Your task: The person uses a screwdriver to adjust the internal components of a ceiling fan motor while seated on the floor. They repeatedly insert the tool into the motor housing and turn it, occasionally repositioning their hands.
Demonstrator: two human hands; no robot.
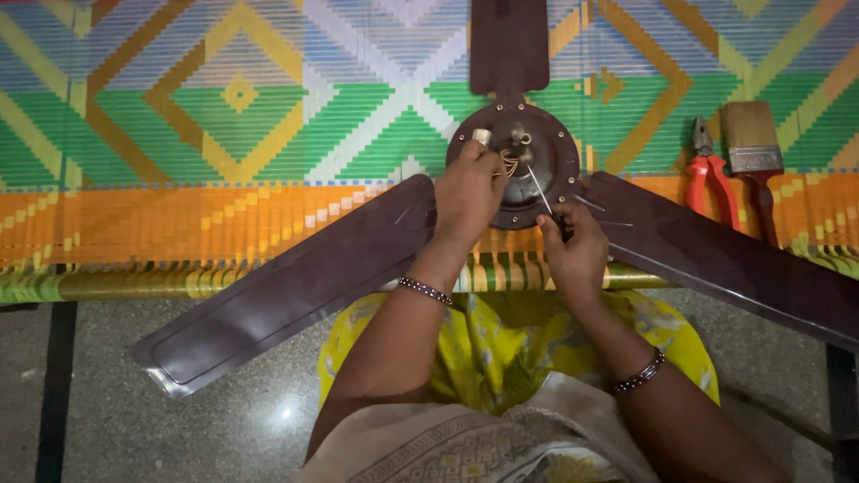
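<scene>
Currently resting left hand (467, 192) on the ceiling fan hub (514, 165), fingers pinching a small white piece (482, 136). Gripping a thin screwdriver (540, 190) with right hand (573, 250). Probably heavy, rigid; lying on the woven mat (224, 116); best holding by the hub.

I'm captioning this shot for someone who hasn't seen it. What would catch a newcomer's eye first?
A dark brown ceiling fan lies across a bright, geometric woven mat, its three blades spread out. At the round hub, the left hand and right hand work, the right holding a thin screwdriver. Red-handled pliers and a paintbrush lie at right.
</scene>
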